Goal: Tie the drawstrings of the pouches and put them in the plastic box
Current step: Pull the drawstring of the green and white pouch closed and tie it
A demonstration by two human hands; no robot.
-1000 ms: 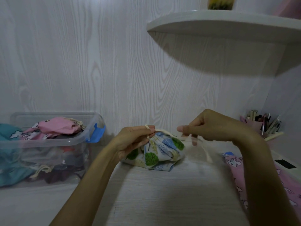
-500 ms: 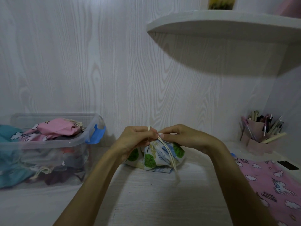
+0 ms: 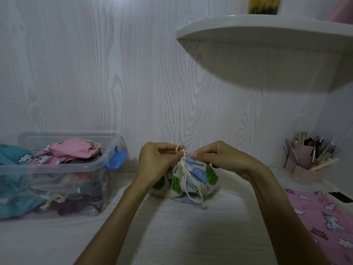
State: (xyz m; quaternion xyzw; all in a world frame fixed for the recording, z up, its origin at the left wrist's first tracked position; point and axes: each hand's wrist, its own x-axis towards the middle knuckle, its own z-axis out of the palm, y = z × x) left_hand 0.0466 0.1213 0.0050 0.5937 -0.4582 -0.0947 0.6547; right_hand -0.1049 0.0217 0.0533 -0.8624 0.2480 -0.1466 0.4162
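A white pouch (image 3: 193, 178) with green and blue leaf print sits on the desk by the wall, its mouth gathered. My left hand (image 3: 154, 159) and my right hand (image 3: 215, 155) meet above it, and each pinches the cream drawstring (image 3: 180, 150), which forms a small loop between the fingertips. Two loose cord ends hang down the pouch front to the desk. The clear plastic box (image 3: 112, 150) stands at the left, holding several tied pouches, a pink one (image 3: 74, 150) on top.
A pink unicorn-print pouch (image 3: 328, 219) lies flat at the right. A pink holder of pens (image 3: 309, 157) stands in the right corner. A white shelf (image 3: 267, 33) juts out overhead. A blue latch (image 3: 117, 156) sticks out from the box's right end.
My right hand, which had pulled the cord out to the right, came back to meet my left hand over the pouch. The cord now shows a loop between the fingertips.
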